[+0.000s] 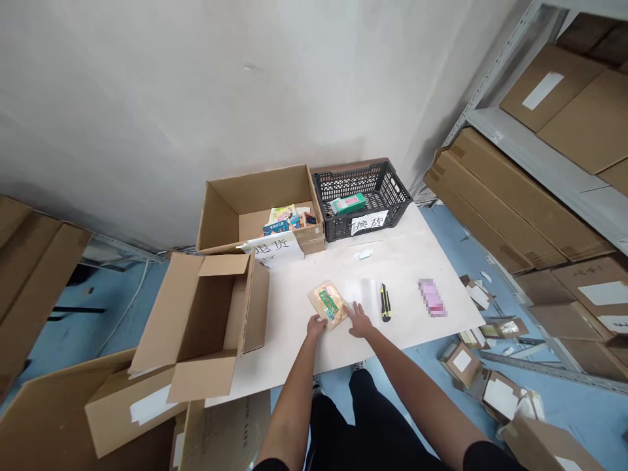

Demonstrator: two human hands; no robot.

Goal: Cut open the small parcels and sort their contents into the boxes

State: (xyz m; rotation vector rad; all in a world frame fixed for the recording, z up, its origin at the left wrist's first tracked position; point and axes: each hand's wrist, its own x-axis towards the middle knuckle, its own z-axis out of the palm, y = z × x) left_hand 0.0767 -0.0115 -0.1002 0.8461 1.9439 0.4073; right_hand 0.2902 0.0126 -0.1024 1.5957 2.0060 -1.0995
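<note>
A flat, tan package with a green label (328, 305) lies on the white table, apparently in clear wrapping. My left hand (316, 325) grips its lower left edge, with the fingers partly hidden. Spread fingers of my right hand (360, 321) touch its lower right side and the lower edge of a white paper sheet (366, 292). To the right of that sheet rests a black and yellow box cutter (385, 303).
Left on the table stands an open cardboard box (255, 314). Behind are a larger carton (220, 216) with books and a black plastic crate (338, 226) holding a green box (349, 203). A blurred-out pink item (432, 297) lies right. Shelves with cartons (520, 203) flank the table.
</note>
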